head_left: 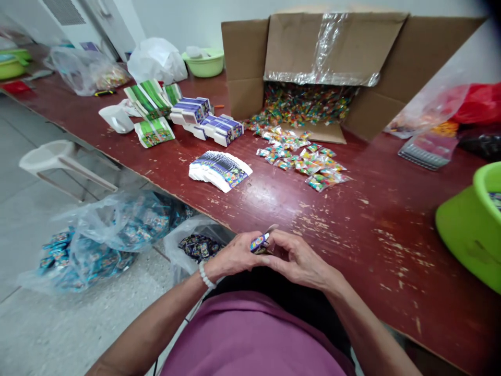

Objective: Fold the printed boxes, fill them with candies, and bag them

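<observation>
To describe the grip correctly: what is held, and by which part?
A printed box: the left hand grips its left side; the right hand is at its flap end, grip unclear.

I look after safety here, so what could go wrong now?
The small purple carton, held between the left hand and right hand near the table edge, might drop if the grip slips. The fanned stack of flat cartons could slide if bumped. The candy packets lie loose before the open cardboard box, so a passing arm might scatter them.
</observation>
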The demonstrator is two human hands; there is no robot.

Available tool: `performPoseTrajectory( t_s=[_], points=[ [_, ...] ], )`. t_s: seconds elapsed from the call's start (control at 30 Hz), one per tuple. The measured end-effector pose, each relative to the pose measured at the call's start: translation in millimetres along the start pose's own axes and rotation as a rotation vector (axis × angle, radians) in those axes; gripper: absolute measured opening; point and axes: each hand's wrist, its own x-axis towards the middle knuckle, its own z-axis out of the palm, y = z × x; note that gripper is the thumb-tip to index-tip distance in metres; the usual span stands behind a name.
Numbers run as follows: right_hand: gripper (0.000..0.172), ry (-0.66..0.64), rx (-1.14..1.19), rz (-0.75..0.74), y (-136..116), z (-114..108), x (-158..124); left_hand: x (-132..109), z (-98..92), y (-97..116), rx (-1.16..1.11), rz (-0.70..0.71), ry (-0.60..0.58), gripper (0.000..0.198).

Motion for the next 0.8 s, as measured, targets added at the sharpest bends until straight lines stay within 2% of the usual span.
performPoseTrajectory(
  t_s=[0.07,0.1,0.17,0.2,0.23,0.33,0.37,0.43,0.53,0.63,0.73,0.8],
  points=[
    [0.005,0.163,-0.029,-0.042,4.4,5.3,0.4,-0.1,2.3,1.4,0.105,0.060,0.093,0.021],
    [0.011,0.282,-0.038,-0.036,7.8,8.1,0.7,-0.4,3.1,2.1,0.128,0.076,0.120,0.020],
    [0.033,0.482,-0.008,0.054,16.2,13.6,1.9,-1.1,5.4,2.5,0.073,0.068,0.135,0.023],
    [0.040,0.515,0.042,0.115,20.7,16.2,2.9,-1.2,7.2,2.0,0.024,0.053,0.131,0.027],
    [0.040,0.501,0.113,0.165,25.0,18.8,4.1,-0.9,9.6,1.0,-0.023,0.034,0.130,0.030],
    [0.019,0.400,0.354,0.226,32.7,25.6,7.0,1.3,17.5,-2.9,-0.169,-0.015,0.135,0.034],
    [0.023,0.409,0.399,0.242,33.0,26.7,7.2,1.9,19.4,-3.9,-0.215,-0.024,0.128,0.034],
    [0.029,0.481,0.401,0.294,30.5,26.2,6.4,1.7,21.1,-5.4,-0.234,-0.001,0.133,0.031],
    [0.029,0.534,0.320,0.333,24.1,19.6,4.0,-3.4,20.7,-7.6,-0.166,0.084,0.240,0.031],
    [0.026,0.519,0.313,0.333,21.4,16.0,3.8,-11.1,22.9,-10.4,-0.248,0.094,0.355,0.049],
    [0.053,0.589,0.413,0.344,23.4,23.5,6.2,-16.1,27.5,-10.0,-0.372,0.090,0.380,0.069],
    [0.056,0.634,0.512,0.342,24.8,32.1,8.0,-17.1,29.3,-7.8,-0.422,0.097,0.373,0.072]
  ],
)
